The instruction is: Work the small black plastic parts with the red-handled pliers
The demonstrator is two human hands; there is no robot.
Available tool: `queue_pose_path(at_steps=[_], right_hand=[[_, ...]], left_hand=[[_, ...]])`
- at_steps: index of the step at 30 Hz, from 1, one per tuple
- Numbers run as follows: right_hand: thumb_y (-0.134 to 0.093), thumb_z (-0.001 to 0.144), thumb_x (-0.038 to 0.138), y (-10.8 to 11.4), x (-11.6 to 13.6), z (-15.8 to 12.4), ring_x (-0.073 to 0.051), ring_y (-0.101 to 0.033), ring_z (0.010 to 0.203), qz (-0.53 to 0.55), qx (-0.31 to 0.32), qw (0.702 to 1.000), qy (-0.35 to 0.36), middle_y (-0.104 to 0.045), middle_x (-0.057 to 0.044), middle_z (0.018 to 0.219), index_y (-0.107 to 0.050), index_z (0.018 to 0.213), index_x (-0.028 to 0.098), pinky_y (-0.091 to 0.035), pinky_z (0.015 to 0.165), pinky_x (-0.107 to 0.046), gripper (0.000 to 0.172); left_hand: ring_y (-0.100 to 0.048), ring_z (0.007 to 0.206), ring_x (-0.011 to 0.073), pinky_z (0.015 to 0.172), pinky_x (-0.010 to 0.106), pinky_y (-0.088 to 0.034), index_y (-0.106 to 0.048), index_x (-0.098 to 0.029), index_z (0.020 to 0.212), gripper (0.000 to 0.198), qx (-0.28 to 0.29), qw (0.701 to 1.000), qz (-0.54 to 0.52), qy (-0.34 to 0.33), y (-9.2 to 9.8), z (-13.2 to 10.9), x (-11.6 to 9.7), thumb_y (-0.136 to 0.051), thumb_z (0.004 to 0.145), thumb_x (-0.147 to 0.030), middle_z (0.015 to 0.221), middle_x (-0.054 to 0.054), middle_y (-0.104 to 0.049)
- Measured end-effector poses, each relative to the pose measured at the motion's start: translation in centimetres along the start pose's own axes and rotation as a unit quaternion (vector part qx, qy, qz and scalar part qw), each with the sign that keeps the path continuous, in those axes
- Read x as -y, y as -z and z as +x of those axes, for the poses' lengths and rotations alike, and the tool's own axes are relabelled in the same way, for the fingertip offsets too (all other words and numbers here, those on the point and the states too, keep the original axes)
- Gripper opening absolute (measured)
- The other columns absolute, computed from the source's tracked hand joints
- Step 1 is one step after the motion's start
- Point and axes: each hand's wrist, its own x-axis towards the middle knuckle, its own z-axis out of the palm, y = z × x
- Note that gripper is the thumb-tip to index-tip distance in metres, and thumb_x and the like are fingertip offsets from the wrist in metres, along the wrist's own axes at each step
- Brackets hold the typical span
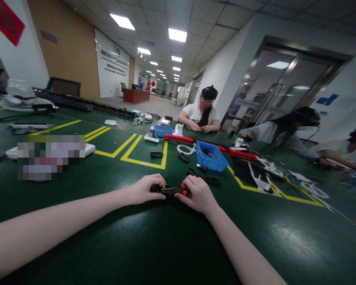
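Low over the green table (106, 237), my right hand (197, 192) is closed around the red-and-black handles of a pair of pliers (172, 191). The jaws point left and meet a small black part (156, 188). My left hand (146, 189) grips that part, its fingers wrapped over most of it, so its exact kind is hidden. Just beyond my right hand lie a couple of black pieces (213, 180). A similar black piece (156, 154) rests inside a yellow-taped rectangle farther off.
A blue bin (213, 158) stands beyond my right hand, beside a white coil (185, 149) and a long red strip (178, 138). A smaller blue tray (162, 131) is behind. White strips (259, 179) and cables lie right. Another person (200, 114) sits across; others work at right.
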Motion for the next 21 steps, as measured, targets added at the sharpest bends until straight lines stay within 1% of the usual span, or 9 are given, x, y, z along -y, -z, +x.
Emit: queue_pose_path(at_steps=[7,12,21], right_hand=[[-0.051,0.090,0.056,0.11,-0.04,-0.04,-0.020,-0.054,0.077,-0.002,-0.006,1.000,-0.012,-0.059,-0.007,0.085,-0.055,0.086,0.019,-0.038,0.069,-0.033,0.037],[-0.053,0.089,0.057,0.05,0.04,0.00,-0.018,-0.053,0.074,-0.005,0.002,1.000,0.002,-0.060,-0.006,0.085,-0.055,0.084,0.019,-0.038,0.068,-0.032,0.038],[-0.055,0.087,0.055,-0.14,0.19,-0.02,-0.018,-0.052,0.073,-0.021,0.001,1.000,0.012,-0.058,-0.006,0.082,-0.055,0.081,0.020,-0.036,0.067,-0.032,0.036]], left_hand=[[-0.059,0.093,0.0173,0.084,0.031,-0.045,-0.061,-0.016,0.083,0.018,0.009,1.000,-0.009,0.000,0.07,-0.11,-0.18,-0.070,0.081,-0.032,0.103,0.004,-0.062],[-0.060,0.091,0.0175,0.082,0.030,-0.045,-0.062,-0.016,0.083,0.019,0.019,1.000,-0.001,0.005,0.13,-0.18,-0.39,-0.071,0.079,-0.032,0.100,0.004,-0.063],[-0.059,0.085,0.0163,0.076,0.028,-0.045,-0.063,-0.016,0.082,0.019,0.008,1.000,0.016,0.013,0.04,-0.21,-0.12,-0.073,0.077,-0.031,0.095,0.003,-0.061]])
